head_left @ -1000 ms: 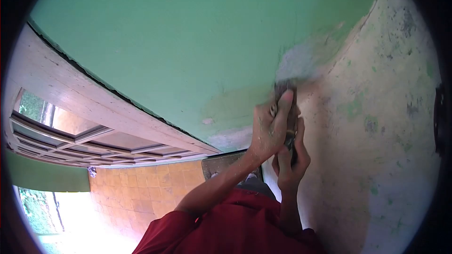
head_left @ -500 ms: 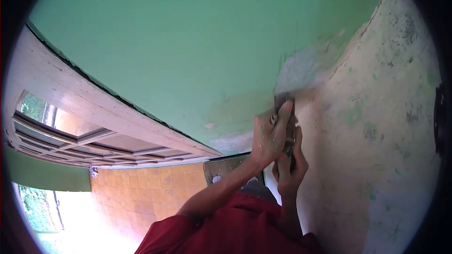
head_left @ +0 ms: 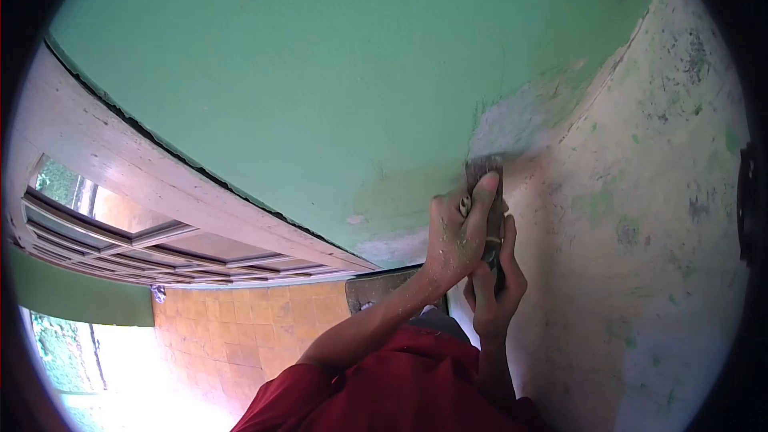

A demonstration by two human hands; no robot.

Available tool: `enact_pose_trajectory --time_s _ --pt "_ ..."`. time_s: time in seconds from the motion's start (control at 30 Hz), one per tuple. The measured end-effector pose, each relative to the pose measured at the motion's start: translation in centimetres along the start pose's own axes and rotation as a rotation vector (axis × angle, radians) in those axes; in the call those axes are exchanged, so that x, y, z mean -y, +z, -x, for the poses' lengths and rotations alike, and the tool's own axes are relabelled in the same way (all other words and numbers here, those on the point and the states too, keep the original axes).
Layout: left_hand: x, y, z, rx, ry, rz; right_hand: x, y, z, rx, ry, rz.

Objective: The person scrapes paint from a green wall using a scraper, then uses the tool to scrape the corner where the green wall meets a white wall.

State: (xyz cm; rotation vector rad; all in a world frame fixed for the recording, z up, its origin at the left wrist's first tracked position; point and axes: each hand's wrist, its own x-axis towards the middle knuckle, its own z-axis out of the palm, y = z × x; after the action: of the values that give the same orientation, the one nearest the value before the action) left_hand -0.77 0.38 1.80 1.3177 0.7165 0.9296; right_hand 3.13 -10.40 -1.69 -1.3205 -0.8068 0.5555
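Note:
A scraper (head_left: 496, 212) with a broad dark blade is pressed against the wall near the corner. My left hand (head_left: 458, 234), dusted with pale flecks and wearing a ring, is closed on its upper part, the thumb lying along the blade. Lower down, my right hand (head_left: 498, 292) wraps round the handle, which is partly hidden by the fingers. Just beyond the blade edge lies a bare greyish patch (head_left: 512, 120) in the green paint (head_left: 320, 96).
To the right is a pale wall (head_left: 592, 288) with green and dark stains. A white door frame (head_left: 160, 164) with glass panes runs along the left. Below are orange floor tiles (head_left: 232, 324) and a dark step-like surface (head_left: 372, 292) under me.
The scraper and both hands stay in nearly the same place on the wall, with only a very slight shift. Nothing has been let go.

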Motion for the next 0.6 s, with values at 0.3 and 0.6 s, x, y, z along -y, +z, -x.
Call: enact_pose_trajectory --time_s 0.3,0.6 --pt "1.5 -0.3 0.6 0.000 -0.068 -0.012 -2.6 -0.5 1.1 -0.019 -0.103 0.183" --pt "1.0 -0.3 -0.1 -0.019 -0.064 0.005 -3.1 0.1 1.1 -0.026 -0.081 0.134"
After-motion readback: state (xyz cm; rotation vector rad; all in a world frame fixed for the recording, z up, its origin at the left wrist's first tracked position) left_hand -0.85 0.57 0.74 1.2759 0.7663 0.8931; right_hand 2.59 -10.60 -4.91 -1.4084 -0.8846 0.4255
